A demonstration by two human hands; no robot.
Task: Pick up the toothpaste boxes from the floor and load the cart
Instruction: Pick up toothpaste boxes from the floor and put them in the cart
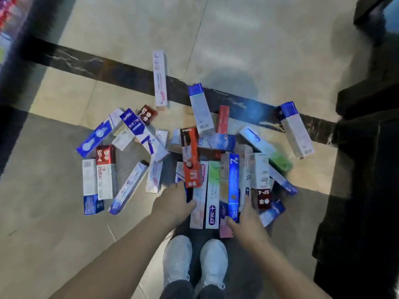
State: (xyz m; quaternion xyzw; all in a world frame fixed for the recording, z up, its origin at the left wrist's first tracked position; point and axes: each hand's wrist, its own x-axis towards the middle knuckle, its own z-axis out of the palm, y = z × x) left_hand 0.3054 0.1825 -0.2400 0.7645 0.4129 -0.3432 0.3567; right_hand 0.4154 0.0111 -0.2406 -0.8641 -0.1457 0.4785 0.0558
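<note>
Both hands clamp a row of toothpaste boxes (212,195) on the floor (54,212): left hand (172,203) grips one side, right hand (246,221) the other.

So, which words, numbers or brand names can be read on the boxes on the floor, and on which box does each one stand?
"SP-4": red and white box at the left of the pile.
"SP-4": dark red box near the right hand.
"SP": dark red box at the back left, rest blurred.
"7": blue box in the middle stack.
Chinese print and small text on the other boxes: too blurred to read.
</note>
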